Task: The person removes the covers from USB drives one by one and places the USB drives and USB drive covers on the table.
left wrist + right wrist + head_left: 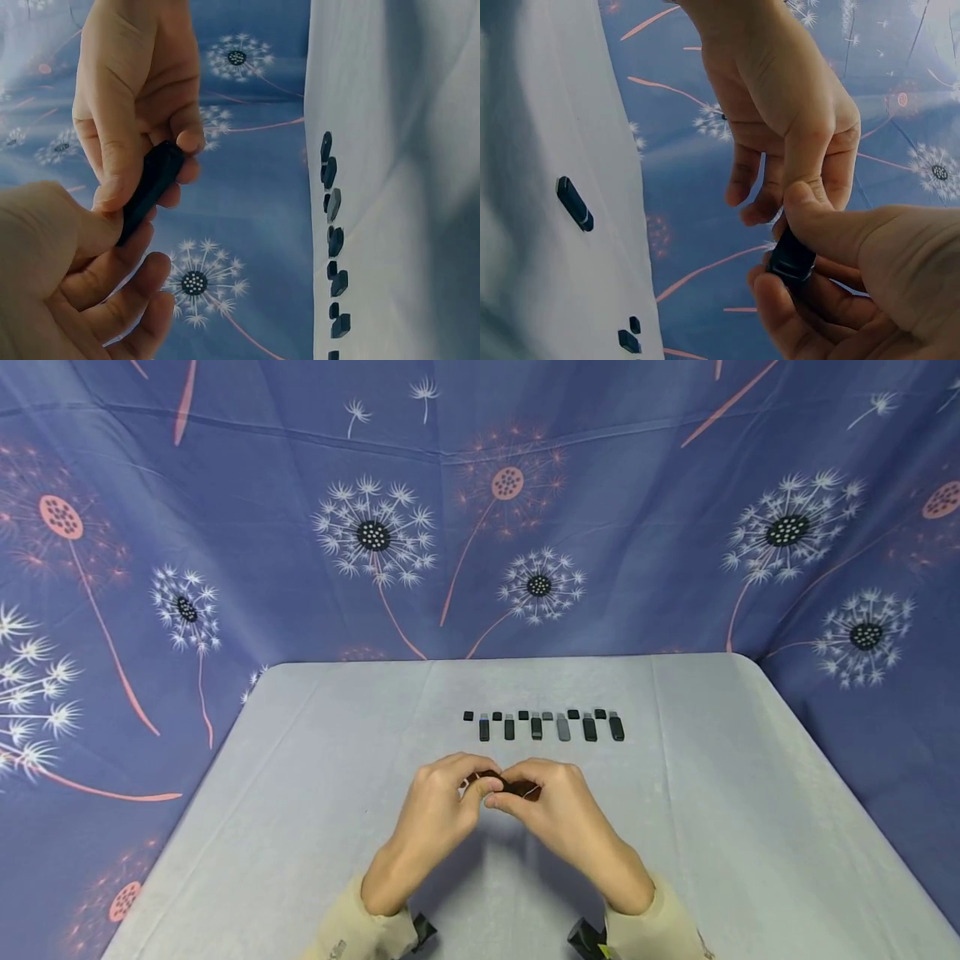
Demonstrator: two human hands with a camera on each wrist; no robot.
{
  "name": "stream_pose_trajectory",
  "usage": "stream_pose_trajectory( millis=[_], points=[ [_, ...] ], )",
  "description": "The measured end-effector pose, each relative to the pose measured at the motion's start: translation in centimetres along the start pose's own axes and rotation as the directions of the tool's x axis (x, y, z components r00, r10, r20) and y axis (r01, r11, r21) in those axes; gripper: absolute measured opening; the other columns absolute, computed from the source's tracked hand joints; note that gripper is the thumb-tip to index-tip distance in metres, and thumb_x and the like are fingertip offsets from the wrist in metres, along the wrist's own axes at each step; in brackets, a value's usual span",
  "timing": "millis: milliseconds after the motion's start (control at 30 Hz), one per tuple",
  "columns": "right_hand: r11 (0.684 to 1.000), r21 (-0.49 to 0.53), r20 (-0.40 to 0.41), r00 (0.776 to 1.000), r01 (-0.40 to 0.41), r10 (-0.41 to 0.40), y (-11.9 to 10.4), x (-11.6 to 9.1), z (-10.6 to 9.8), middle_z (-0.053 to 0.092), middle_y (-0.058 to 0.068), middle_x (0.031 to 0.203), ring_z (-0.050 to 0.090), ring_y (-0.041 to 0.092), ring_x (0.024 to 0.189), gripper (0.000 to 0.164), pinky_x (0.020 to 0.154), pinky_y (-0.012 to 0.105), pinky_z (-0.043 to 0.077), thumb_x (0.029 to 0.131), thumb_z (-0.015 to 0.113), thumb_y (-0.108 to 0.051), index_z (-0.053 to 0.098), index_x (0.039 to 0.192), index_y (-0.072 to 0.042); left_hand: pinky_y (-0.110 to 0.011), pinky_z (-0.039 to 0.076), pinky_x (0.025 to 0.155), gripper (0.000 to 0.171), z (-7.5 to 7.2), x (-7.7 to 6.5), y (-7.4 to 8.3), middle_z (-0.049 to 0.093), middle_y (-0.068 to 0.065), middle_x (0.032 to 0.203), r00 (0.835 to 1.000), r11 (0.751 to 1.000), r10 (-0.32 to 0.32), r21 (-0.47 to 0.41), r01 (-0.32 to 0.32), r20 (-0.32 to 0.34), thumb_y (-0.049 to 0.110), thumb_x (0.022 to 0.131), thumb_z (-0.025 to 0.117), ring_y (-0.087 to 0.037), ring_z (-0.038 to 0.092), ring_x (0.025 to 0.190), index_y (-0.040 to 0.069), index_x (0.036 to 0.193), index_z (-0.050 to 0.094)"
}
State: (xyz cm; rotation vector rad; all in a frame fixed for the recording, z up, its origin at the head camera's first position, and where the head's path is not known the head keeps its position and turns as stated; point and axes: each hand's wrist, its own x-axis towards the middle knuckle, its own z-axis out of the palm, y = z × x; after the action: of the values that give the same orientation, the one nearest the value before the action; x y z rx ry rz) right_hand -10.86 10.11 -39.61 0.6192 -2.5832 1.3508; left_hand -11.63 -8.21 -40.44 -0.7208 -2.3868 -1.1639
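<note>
Both hands come together above the table, round a dark, elongated stick (pixel 154 180) shaped like the USB sticks in the row beyond. My left hand (pixel 442 797) pinches one end between thumb and fingers, and my right hand (pixel 558 802) pinches the other, the thumbs nearly meeting. Much of the stick is hidden behind the fingers; its blunt, glossy end (pixel 791 262) shows in the right wrist view. Farther back on the table stands a row of uncapped USB sticks (pixel 536 727), mostly black and one grey (pixel 563 727), with small caps (pixel 522 715) beside their plugs.
A pale grey cloth covers the table (pixel 300 810). Behind it and along its sides hangs a blue curtain (pixel 637 527) printed with dandelions. In the right wrist view, one dark stick (pixel 574 204) lies apart from two smaller pieces.
</note>
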Motion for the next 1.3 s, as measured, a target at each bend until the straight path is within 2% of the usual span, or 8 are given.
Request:
stream_pose_trajectory(
  millis=[267, 533, 700, 1067, 1300],
  points=[
    [0.999, 0.005, 0.033, 0.999, 0.034, -0.034, 0.03, -0.1, -0.66, 0.074, -0.011, 0.085, 0.063, 0.0, 0.074, 0.009, 0.068, 0.024, 0.057, 0.084, 0.086, -0.017, 0.08, 0.09, -0.018, -0.033, 0.059, 0.069, 0.004, -0.26, -0.11, 0.35, 0.076, 0.004, 0.086, 1.0, 1.0, 0.002, -0.029, -0.001, 0.023, 0.012, 0.089, 0.08, -0.002, 0.066, 0.076, 0.012, 0.093, 0.079],
    [0.999, 0.047, 0.068, 0.998, -0.004, 0.001, 0.0, -0.21, -0.74, 0.075, -0.011, 0.085, 0.065, 0.0, 0.073, 0.006, 0.069, 0.023, 0.058, 0.09, 0.082, -0.022, 0.081, 0.092, -0.016, -0.023, 0.056, 0.068, 0.004, -0.35, -0.24, 0.11, 0.075, 0.004, 0.086, 0.999, 0.999, 0.035, -0.033, -0.034, 0.013, 0.011, 0.088, 0.081, -0.003, 0.066, 0.076, 0.011, 0.091, 0.079],
    [0.998, 0.066, 0.078, 0.997, -0.024, 0.019, -0.03, -0.41, -0.73, 0.075, -0.011, 0.084, 0.066, 0.0, 0.073, 0.007, 0.069, 0.023, 0.058, 0.091, 0.081, -0.023, 0.081, 0.091, -0.016, -0.027, 0.057, 0.069, 0.004, -0.38, -0.26, -0.06, 0.075, 0.004, 0.086, 0.999, 0.998, 0.049, -0.034, -0.048, 0.022, 0.015, 0.088, 0.08, -0.004, 0.066, 0.077, 0.01, 0.089, 0.079],
    [0.993, 0.109, 0.093, 0.995, -0.045, 0.035, -0.31, -0.67, -0.91, 0.075, -0.009, 0.086, 0.067, 0.002, 0.075, 0.007, 0.07, 0.024, 0.059, 0.09, 0.082, -0.019, 0.08, 0.094, -0.014, -0.024, 0.055, 0.07, 0.008, -0.62, 0.08, -0.24, 0.075, 0.009, 0.086, 0.996, 0.988, -0.03, -0.151, 0.042, 0.086, 0.01, 0.089, 0.079, -0.002, 0.068, 0.077, 0.017, 0.09, 0.079],
    [0.996, 0.087, 0.069, 0.997, -0.029, 0.023, -0.47, -0.83, -0.97, 0.074, -0.01, 0.085, 0.065, 0.001, 0.074, 0.006, 0.07, 0.024, 0.058, 0.09, 0.082, -0.018, 0.08, 0.093, -0.015, -0.025, 0.054, 0.071, 0.013, -0.53, 0.04, -0.18, 0.074, 0.014, 0.085, 0.994, 0.981, -0.083, -0.168, 0.094, 0.068, 0.01, 0.088, 0.08, -0.002, 0.067, 0.079, 0.023, 0.09, 0.079]
  ],
)
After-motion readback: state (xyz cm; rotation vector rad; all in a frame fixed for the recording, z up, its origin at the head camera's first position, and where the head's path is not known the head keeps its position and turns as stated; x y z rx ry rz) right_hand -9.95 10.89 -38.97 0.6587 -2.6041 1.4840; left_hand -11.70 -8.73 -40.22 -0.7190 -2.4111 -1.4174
